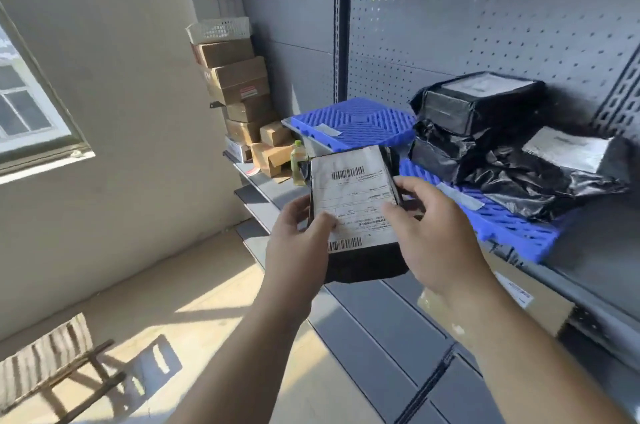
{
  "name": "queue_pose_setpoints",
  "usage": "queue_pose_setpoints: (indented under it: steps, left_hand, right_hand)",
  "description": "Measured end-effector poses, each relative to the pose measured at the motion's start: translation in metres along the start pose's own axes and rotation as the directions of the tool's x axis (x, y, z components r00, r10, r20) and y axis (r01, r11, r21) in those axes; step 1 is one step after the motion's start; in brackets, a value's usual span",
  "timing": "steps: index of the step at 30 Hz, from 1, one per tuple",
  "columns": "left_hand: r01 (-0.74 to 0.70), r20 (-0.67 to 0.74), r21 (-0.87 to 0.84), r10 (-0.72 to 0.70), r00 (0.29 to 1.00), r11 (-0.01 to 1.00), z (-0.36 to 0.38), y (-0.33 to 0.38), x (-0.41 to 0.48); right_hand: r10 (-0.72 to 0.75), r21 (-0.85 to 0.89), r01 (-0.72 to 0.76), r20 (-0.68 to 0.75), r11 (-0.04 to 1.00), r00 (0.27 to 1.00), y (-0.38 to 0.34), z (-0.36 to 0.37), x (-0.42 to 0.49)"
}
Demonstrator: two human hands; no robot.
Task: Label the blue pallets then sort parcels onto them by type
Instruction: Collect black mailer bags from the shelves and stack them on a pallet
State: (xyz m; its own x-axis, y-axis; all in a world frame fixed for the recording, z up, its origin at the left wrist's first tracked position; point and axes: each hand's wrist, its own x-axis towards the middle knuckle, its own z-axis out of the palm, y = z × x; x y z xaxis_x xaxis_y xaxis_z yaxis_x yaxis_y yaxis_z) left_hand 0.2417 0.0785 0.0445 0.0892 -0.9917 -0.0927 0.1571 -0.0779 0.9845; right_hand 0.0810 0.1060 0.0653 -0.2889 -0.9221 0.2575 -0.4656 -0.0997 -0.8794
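Nearest parcel (356,202): black, with a white label, black barcodes and print lines. Far pallet (356,122): bright blue, ridged diamond pattern, pale strip. Near pallet (512,226): same blue, slotted grid, pale strip. Stacked parcels (478,108), right: glossy black, white labels. Pegboard (485,25): dark grey, regular dotted holes. Boxes (239,77), far left: brown. Basket (218,29): white mesh. Bottle (298,160): yellow-green. Cloth (45,351), near left: grey-white stripes.

The held parcel (363,267) is black plastic film, faced with a creased matt paper label (353,202). In front of the matt grey perforated metal pegboard (485,25), ribbed blue plastic pallets (353,122) carry glossy, crinkled black plastic bags (540,181). Left of the pegboard stand matt brown cardboard boxes (239,77).
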Motion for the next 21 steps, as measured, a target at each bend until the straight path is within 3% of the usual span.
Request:
queue_pose_setpoints:
  steps: [8,18,21]
  left_hand:
    - [-0.043,0.336,0.051,0.024,0.942,0.998,0.07,0.022,0.069]
    - [-0.358,0.621,0.074,0.238,0.747,0.931,0.195,0.048,0.068]
    - [-0.469,0.655,0.109,0.291,0.697,0.876,0.228,0.054,0.066]
  right_hand:
    - [0.079,-0.089,-0.115,-0.332,0.989,0.94,0.0,-0.035,0.034]
    - [-0.005,-0.173,-0.148,-0.666,0.974,0.746,0.019,-0.13,0.051]
    - [0.003,-0.213,-0.2,-0.678,0.956,0.735,0.026,-0.156,0.062]
